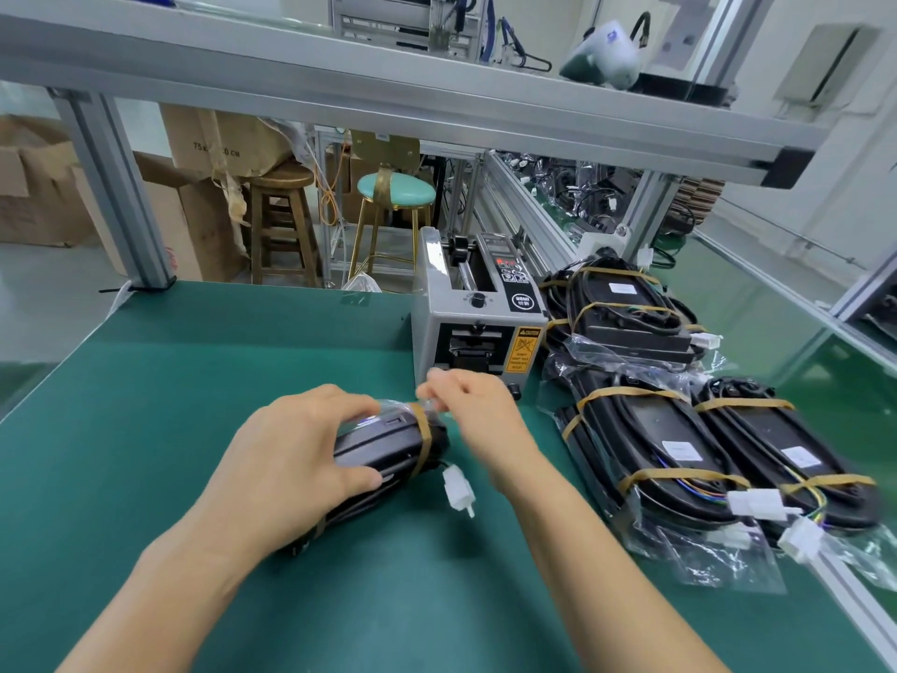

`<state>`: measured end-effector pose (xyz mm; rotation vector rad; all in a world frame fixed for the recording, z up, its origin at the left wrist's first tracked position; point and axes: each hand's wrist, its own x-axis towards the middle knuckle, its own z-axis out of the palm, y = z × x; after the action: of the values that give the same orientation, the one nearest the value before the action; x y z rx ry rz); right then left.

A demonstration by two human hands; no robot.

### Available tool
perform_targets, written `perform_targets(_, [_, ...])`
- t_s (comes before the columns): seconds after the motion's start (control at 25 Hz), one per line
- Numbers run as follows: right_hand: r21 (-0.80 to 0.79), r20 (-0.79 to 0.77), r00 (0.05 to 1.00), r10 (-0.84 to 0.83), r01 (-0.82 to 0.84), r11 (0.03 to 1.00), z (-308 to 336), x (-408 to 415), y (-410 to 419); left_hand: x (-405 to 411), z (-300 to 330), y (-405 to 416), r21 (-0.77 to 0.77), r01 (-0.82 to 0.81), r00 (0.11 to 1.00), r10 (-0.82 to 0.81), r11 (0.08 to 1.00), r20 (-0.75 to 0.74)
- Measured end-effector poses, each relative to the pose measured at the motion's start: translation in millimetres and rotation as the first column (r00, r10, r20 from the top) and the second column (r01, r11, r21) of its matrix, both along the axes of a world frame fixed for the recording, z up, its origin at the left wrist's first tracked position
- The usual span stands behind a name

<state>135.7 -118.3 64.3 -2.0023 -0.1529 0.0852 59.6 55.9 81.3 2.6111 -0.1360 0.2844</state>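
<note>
Slippage is the main risk: the black plastic unit bound with tan rubber bands point(383, 454) is clamped by the left hand point(296, 459) in the middle of the green mat point(194, 381). Its clear plastic bag point(388, 411) is pinched at the far end by the right hand point(468, 405), just in front of the grey tape dispenser point(478, 323). The dangling white connector point(458, 490) could be snagged.

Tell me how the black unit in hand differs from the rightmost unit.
The held unit stands on its edge, gripped by the left hand; the rightmost unit lies flat, untouched. The held unit sits alone; the rightmost unit lies beside other units. Both are black, tan-banded, with white connectors.
</note>
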Motion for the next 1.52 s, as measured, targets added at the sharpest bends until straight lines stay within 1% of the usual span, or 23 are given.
perform_targets(0.04, [0.088, -0.002, 0.987, -0.159, 0.159, 0.983, -9, 0, -7, -1, -2, 0, 0.001, -0.037, 0.999, 0.037, 0.999, 0.031])
perform_targets(0.08, [0.163, -0.021, 0.957, -0.290, 0.289, 0.943, -15, 2, -15, -1, -4, 0, 0.030, -0.072, 0.996, 0.071, 0.997, 0.053])
perform_targets(0.12, [0.230, -0.060, 0.921, -0.386, 0.389, 0.892, -19, 6, -20, 0, -6, -1, 0.068, -0.096, 0.994, 0.092, 0.993, 0.061])
perform_targets(0.16, [0.281, -0.105, 0.885, -0.453, 0.463, 0.841, -19, 14, -24, -1, -8, -1, 0.096, -0.112, 0.992, 0.106, 0.989, 0.061])
perform_targets(0.24, [0.325, -0.168, 0.831, -0.530, 0.555, 0.766, -17, 28, -22, -2, -11, -2, 0.113, -0.148, 0.988, 0.142, 0.982, 0.060])
perform_targets(0.36, [0.355, -0.222, 0.789, -0.573, 0.612, 0.706, -14, 43, -15, -3, -12, -3, 0.093, -0.172, 0.984, 0.166, 0.981, 0.068])
perform_targets(0.52, [0.335, -0.229, 0.775, -0.589, 0.631, 0.700, -13, 52, -9, -4, -11, -5, 0.087, -0.186, 0.981, 0.180, 0.979, 0.067])
perform_targets(0.68, [0.350, -0.288, 0.738, -0.610, 0.674, 0.650, -12, 57, -1, -5, -13, -5, 0.094, -0.196, 0.980, 0.190, 0.976, 0.066])
perform_targets(0.84, [0.393, -0.425, 0.701, -0.572, 0.712, 0.582, 0, 53, 3, -5, -12, -5, 0.094, -0.202, 0.979, 0.197, 0.975, 0.058])
perform_targets(0.88, [0.405, -0.459, 0.714, -0.529, 0.698, 0.590, 5, 46, 2, -5, -12, -5, 0.093, -0.203, 0.978, 0.199, 0.975, 0.056])
perform_targets(0.92, [0.431, -0.467, 0.757, -0.457, 0.646, 0.629, 10, 37, 1, -5, -12, -4, 0.088, -0.206, 0.978, 0.202, 0.975, 0.055])
perform_targets(0.96, [0.462, -0.438, 0.829, -0.348, 0.540, 0.703, 13, 25, 1, -5, -12, -4, 0.079, -0.210, 0.977, 0.206, 0.975, 0.054])
perform_targets(1.0, [0.481, -0.382, 0.901, -0.207, 0.385, 0.788, 14, 10, 4, -3, -12, -4, 0.072, -0.216, 0.976, 0.213, 0.974, 0.053])
perform_targets(1.04, [0.491, -0.320, 0.946, -0.052, 0.212, 0.845, 15, -7, 9, -2, -12, -4, 0.070, -0.224, 0.974, 0.221, 0.972, 0.048])
perform_targets(1.08, [0.493, -0.275, 0.959, 0.066, 0.082, 0.866, 12, -23, 15, -2, -12, -3, 0.075, -0.232, 0.972, 0.230, 0.970, 0.041])
perform_targets(1.12, [0.491, -0.247, 0.963, 0.112, 0.024, 0.871, 8, -35, 21, -1, -12, -3, 0.078, -0.238, 0.971, 0.235, 0.968, 0.037])
perform_targets(1.28, [0.484, -0.222, 0.975, 0.024, 0.089, 0.871, -9, -47, 27, -4, -14, -4, 0.059, -0.233, 0.972, 0.231, 0.971, 0.044])
perform_targets(1.52, [0.496, -0.215, 0.976, 0.013, 0.098, 0.863, -11, -45, 27, -4, -13, -6, 0.057, -0.234, 0.972, 0.231, 0.971, 0.051])
